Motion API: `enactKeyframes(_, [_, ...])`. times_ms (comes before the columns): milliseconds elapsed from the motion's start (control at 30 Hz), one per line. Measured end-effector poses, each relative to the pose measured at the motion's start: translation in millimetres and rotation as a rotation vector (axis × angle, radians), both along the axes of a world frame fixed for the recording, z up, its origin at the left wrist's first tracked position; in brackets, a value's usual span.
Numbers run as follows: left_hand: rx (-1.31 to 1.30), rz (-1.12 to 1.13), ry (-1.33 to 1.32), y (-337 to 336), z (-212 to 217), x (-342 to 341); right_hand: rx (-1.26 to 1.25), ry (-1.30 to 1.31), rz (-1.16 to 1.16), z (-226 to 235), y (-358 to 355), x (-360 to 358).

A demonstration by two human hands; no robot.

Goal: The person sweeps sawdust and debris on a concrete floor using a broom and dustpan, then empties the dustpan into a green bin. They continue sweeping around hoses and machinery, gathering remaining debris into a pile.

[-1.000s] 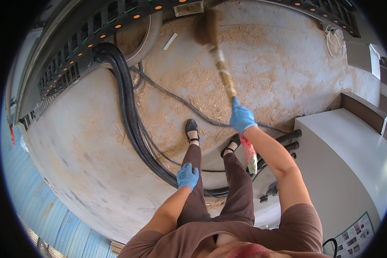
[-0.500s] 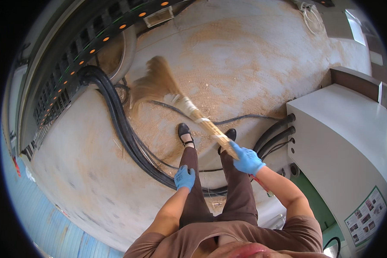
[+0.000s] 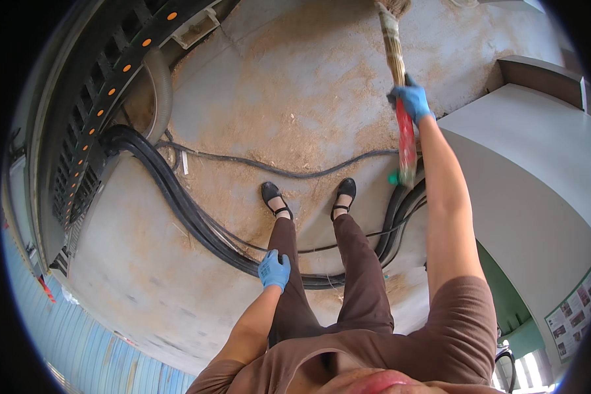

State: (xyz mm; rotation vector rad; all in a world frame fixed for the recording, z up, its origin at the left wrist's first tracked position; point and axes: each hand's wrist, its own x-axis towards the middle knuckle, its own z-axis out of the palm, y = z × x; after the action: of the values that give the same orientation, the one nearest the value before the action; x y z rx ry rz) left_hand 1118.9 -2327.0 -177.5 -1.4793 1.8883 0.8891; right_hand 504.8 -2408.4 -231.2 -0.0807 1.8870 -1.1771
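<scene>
In my right hand point(image 3: 412, 100), gloved in blue, is a broom point(image 3: 394, 52), gripped around its handle with the arm stretched forward. The handle end, wrapped in red point(image 3: 406, 141) with a green tip, points back toward me. Its bristle head point(image 3: 395, 6) is at the top edge, mostly cut off. My left hand point(image 3: 274, 269), also in a blue glove, rests against my left thigh. Its fingers look loosely curled, with nothing seen in them. Tan dust and shavings point(image 3: 289, 141) lie across the grey floor ahead of my feet.
Thick black hoses point(image 3: 177, 200) curve across the floor behind my shoes, from the dark machine frame point(image 3: 98, 111) at left. A thinner cable point(image 3: 295, 175) crosses in front of my feet. A grey cabinet point(image 3: 525, 151) stands at right. Blue corrugated surface point(image 3: 105, 335) lies lower left.
My right arm has swung forward and to the right, carrying the broom from the left front to the far right. My left hand stays at my thigh.
</scene>
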Motion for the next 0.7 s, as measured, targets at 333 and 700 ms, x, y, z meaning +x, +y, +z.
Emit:
enactKeyframes(333, [0.01,-0.034,-0.049,2.1,3.1,-21.5,0.433,-0.078,0.591,-0.4,76.5,233.6])
enactKeyframes(700, [0.0,-0.099,-0.069,0.4,-3.5,-36.4,0.284,-0.296,0.796,151.1,188.3,328.4])
